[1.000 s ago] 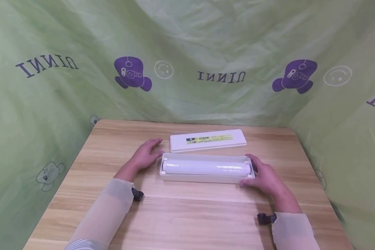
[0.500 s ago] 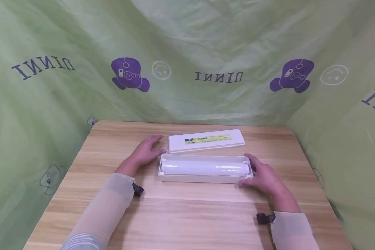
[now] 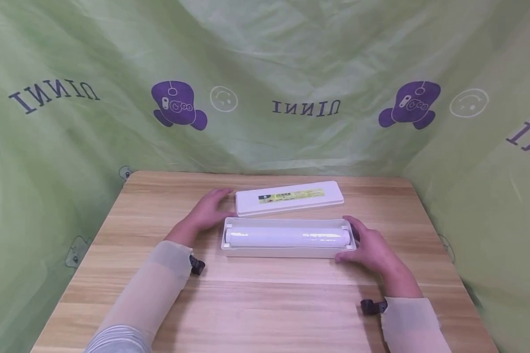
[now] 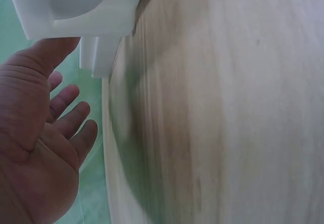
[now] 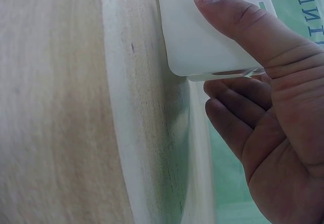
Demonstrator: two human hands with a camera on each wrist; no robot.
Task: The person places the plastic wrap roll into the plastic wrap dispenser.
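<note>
— What's biggest there?
— A green cloth (image 3: pixel 265 59) with purple bears, hanging behind the box (image 3: pixel 282 253). Then the wooden table (image 3: pixel 269 309), under the box.
— And the box itself?
— Long, white and uncovered, lying flat. I see no clear shift of it on the table since 1 second ago. Its lid (image 3: pixel 247 202) lies just behind it, slightly askew to it.
— The hands?
— 2. The right hand (image 3: pixel 371 250) grips the box's right end, thumb on the near wall and fingers round behind, same as before. The left hand (image 3: pixel 205 213) is at the box's left end, fingers apart and not wrapped round anything.
— Has that changed?
— Yes, it has edged inward: its fingertips are now right by the lid, and its thumb reaches behind the box's far left corner. I can't tell if the thumb touches.
— Anything smaller?
— A white roll (image 3: pixel 287 237) lengthwise inside the box, and a yellow-green label (image 3: pixel 291 195) on the lid behind it.
</note>
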